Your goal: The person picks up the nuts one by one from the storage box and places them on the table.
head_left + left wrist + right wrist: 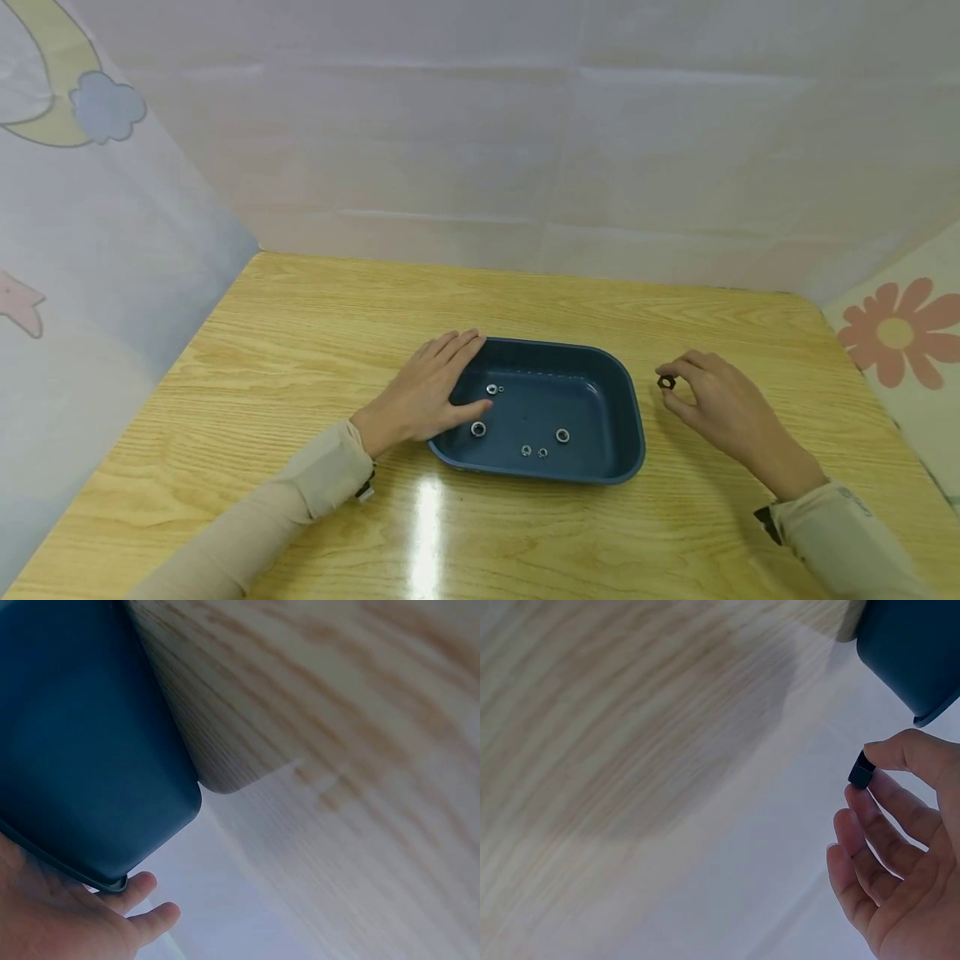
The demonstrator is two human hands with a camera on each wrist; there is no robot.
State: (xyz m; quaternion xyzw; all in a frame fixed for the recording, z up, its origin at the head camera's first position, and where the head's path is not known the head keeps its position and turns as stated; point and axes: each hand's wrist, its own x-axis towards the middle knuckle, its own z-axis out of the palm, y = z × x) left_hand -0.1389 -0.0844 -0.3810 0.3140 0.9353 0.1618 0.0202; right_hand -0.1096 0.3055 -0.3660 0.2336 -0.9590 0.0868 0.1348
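Observation:
A dark hex nut is pinched between the thumb and fingers of my right hand, beside the right end of a blue tray. The right wrist view shows the same nut at the fingertips, above the table. My left hand rests over the left rim of the blue tray, fingers straight and thumb reaching inward. Inside lie several silver nuts: a larger nut near the left thumb, another nut right of middle, and smaller ones near the front and back.
The tray stands on a wood-grain table. A pale cloth backdrop rises behind the table's far edge, with printed shapes on the side panels. Light glares off the tabletop in front of the tray.

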